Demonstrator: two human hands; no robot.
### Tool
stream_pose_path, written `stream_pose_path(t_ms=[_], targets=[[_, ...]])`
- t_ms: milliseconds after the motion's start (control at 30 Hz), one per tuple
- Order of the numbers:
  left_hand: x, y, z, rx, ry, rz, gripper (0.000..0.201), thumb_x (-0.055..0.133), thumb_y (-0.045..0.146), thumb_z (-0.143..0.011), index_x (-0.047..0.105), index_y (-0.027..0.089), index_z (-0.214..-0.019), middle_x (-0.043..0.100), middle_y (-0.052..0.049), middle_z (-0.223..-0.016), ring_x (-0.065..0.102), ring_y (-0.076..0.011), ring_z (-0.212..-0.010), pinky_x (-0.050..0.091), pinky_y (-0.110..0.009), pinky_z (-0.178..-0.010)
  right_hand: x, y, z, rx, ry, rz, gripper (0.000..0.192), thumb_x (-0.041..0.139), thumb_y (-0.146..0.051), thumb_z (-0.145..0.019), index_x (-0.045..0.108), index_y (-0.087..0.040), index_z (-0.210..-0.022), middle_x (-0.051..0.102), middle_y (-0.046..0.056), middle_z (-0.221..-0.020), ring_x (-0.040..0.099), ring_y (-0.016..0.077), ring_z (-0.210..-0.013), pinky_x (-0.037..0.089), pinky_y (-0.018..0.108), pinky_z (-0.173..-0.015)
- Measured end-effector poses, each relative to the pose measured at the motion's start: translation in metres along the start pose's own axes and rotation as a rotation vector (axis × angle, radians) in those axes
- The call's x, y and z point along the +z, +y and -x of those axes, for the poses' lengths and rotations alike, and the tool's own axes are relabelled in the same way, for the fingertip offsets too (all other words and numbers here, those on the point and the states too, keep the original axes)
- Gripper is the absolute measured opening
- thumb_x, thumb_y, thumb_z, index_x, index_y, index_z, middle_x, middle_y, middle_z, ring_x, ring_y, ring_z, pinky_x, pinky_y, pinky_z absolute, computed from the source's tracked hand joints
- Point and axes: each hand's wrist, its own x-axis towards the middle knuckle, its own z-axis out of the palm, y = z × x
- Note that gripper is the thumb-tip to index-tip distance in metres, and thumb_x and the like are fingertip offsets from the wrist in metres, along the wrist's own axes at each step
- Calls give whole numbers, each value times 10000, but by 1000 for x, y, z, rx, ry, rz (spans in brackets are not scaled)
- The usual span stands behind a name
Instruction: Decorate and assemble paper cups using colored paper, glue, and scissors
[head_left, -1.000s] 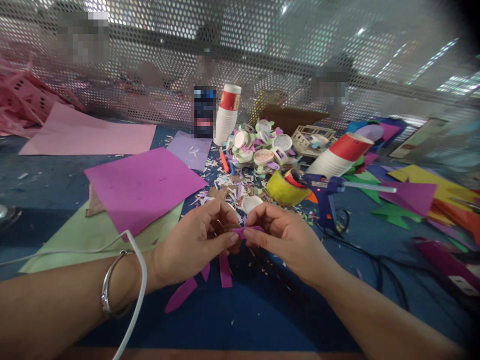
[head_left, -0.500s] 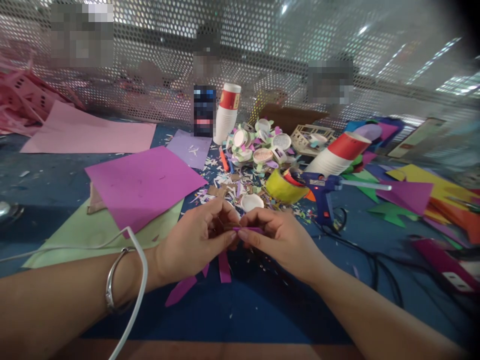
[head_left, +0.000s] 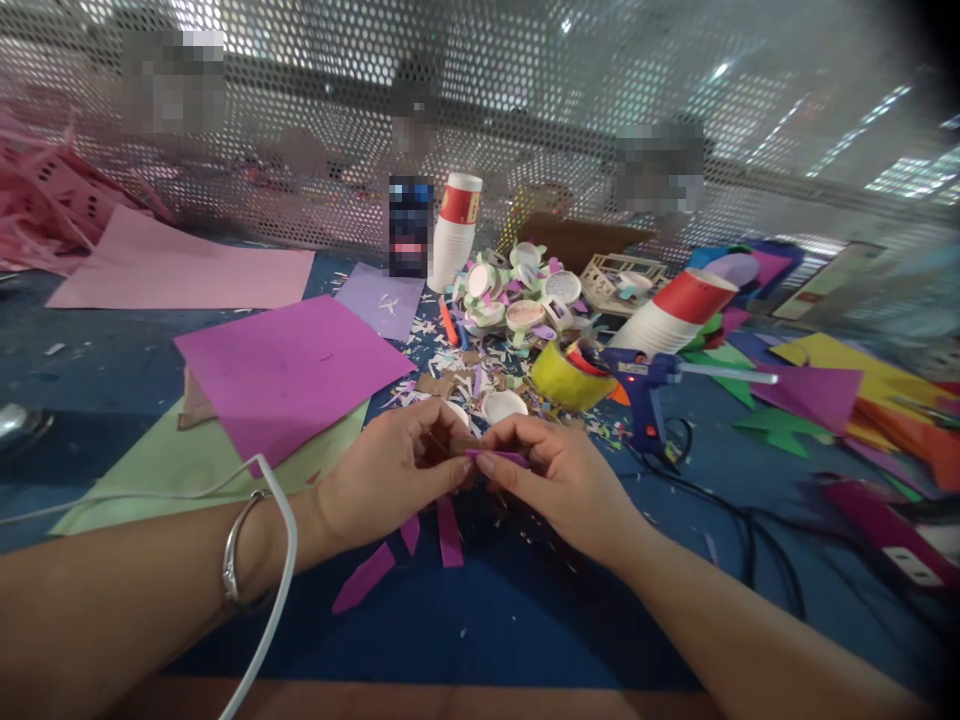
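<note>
Over the near middle of the table, my left hand [head_left: 409, 455] and my right hand [head_left: 551, 475] meet with their fingertips almost touching. Both pinch a small strip of purple paper [head_left: 499, 456], with a bit of brown cardboard [head_left: 466, 443] showing behind it. The fingers hide most of both pieces. Cut purple paper strips [head_left: 450, 532] lie on the table just below my hands. A white round lid-like piece [head_left: 504, 405] sits right behind my fingers. A silver bracelet is on my left wrist, and a white cable crosses that forearm.
A blue glue gun [head_left: 646, 395] with a white stick stands at right beside a yellow tape roll [head_left: 570, 375]. Stacked paper cups [head_left: 454, 235], a pile of small paper pieces [head_left: 525, 300] and scraps are behind. Purple sheet [head_left: 292, 375] lies left; power strip [head_left: 896, 525] right.
The fingers of my left hand have eased slightly back from the purple strip, so more of it and the brown cardboard shows. The view has shifted a little.
</note>
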Motion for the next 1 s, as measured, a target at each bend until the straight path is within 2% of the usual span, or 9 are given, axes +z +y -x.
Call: stream_pose_path(t_ms=[133, 267, 400, 500, 600, 733, 900, 1000], targets=[[-1, 3, -1, 1, -37, 180, 180, 712, 227, -860, 567, 163, -946, 653, 1, -764, 648, -132, -696, 504, -263, -660, -2, -2, 3, -49, 32, 8, 207, 679, -411, -917, 667, -207, -950, 647, -12, -719, 573, 110, -597, 441, 224, -526], [-3, 8, -1, -174, -38, 455, 320, 689, 198, -900, 495, 196, -1155, 637, 19, -759, 659, -127, -668, 506, -232, -634, -5, -4, 7, -203, 116, 49, 187, 689, -371, -920, 674, -231, -1044, 682, 13, -905, 644, 133, -760, 519, 250, -658], [-6, 13, -1, -246, -65, 669, 245, 614, 139, -945, 505, 185, -1160, 619, 8, -743, 625, -90, -645, 475, -180, -621, -7, -2, 10, -258, 151, 15, 240, 693, -354, -923, 633, -255, -1133, 680, 12, -937, 653, 144, -800, 543, 260, -687], [-7, 15, 0, -297, -112, 789, 251, 589, 121, -961, 511, 199, -1187, 601, 12, -757, 601, -67, -625, 458, -160, -616, -4, -1, 10, -275, 120, 11, 247, 698, -345, -919, 623, -257, -1137, 680, 26, -979, 667, 164, -835, 561, 287, -707], [-5, 16, 3, -323, -172, 831, 263, 606, 148, -964, 503, 211, -1197, 588, 14, -785, 587, -69, -615, 458, -174, -618, 1, -2, 10, -319, 88, 58, 267, 718, -334, -902, 622, -263, -1141, 692, 40, -1032, 679, 190, -894, 572, 345, -793], [0, 17, 6, -303, -194, 842, 286, 617, 165, -961, 482, 219, -1208, 570, 14, -815, 560, -83, -632, 449, -197, -624, 6, -6, 9, -373, 128, 155, 270, 745, -333, -877, 627, -253, -1106, 696, 52, -1061, 672, 214, -960, 545, 397, -883], [5, 19, 6, -286, -171, 797, 260, 655, 178, -947, 502, 214, -1153, 569, 15, -873, 521, -71, -643, 425, -196, -622, 5, -8, 11, -481, 176, 240, 173, 722, -285, -886, 638, -238, -1031, 648, 24, -995, 638, 160, -863, 527, 307, -758], [7, 21, 7, -291, -147, 794, 214, 671, 174, -937, 519, 201, -1086, 565, 23, -866, 497, -51, -601, 417, -182, -594, 6, -10, 12, -533, 185, 292, 173, 706, -241, -891, 635, -238, -1048, 631, 17, -997, 624, 148, -858, 514, 292, -750]])
